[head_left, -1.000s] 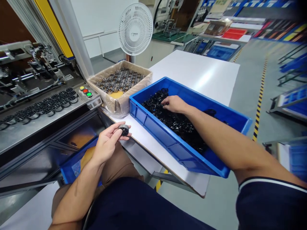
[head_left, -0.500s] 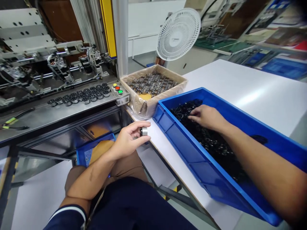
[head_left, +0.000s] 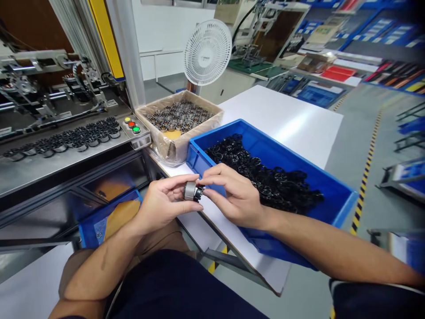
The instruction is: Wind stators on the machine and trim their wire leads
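Note:
In front of my lap, my left hand [head_left: 162, 197] grips a silver metal stator core [head_left: 189, 190] between thumb and fingers. A black toothed plastic piece [head_left: 198, 194] sits at the core's right end, and my right hand [head_left: 237, 195] pinches it with thumb and fingertips. Whether the piece is fully seated on the core cannot be made out. Just behind my right hand stands a blue bin [head_left: 268, 150] holding a heap of black plastic rings [head_left: 282, 186].
A plastic-lined carton [head_left: 184, 148] of stator cores stands left of the bin on the white table [head_left: 255, 99]. Rows of finished-looking cores [head_left: 79, 137] line the machine's ledge beside a button box [head_left: 136, 133]. A white fan [head_left: 207, 53] rises behind.
My right hand has come out of the blue bin and met my left hand, bringing a black plastic piece to the core. The view has swung to the right.

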Available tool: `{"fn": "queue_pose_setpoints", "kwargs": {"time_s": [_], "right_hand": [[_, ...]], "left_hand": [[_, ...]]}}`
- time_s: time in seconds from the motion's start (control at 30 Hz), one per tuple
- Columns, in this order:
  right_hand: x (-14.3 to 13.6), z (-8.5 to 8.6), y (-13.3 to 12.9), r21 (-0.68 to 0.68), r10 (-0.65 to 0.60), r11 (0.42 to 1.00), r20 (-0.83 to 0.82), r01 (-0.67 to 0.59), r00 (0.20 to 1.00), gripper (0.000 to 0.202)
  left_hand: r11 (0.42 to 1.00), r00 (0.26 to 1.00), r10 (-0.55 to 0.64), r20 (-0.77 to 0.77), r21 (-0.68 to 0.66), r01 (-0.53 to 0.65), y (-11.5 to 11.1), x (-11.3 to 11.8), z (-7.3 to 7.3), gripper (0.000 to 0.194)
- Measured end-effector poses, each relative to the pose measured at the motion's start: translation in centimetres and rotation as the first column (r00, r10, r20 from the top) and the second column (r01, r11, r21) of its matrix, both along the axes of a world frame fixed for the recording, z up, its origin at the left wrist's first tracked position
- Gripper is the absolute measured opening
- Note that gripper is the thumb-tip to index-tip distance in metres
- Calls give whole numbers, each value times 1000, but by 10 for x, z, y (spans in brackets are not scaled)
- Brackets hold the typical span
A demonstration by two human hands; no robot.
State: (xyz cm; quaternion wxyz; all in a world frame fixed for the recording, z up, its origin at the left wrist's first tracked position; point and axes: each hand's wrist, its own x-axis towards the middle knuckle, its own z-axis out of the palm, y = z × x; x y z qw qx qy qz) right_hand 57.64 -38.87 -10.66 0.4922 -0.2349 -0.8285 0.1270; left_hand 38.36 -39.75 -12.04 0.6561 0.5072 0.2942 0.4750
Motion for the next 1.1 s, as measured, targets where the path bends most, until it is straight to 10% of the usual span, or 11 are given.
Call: {"fn": "queue_pose_setpoints", "kwargs": {"time_s": [1.1], "right_hand": [[6,0,-9,320,-3,947,133,-39,991,40]], "left_hand": [[996,993,5,-118,89,5,-3,-2,9,47]]}}
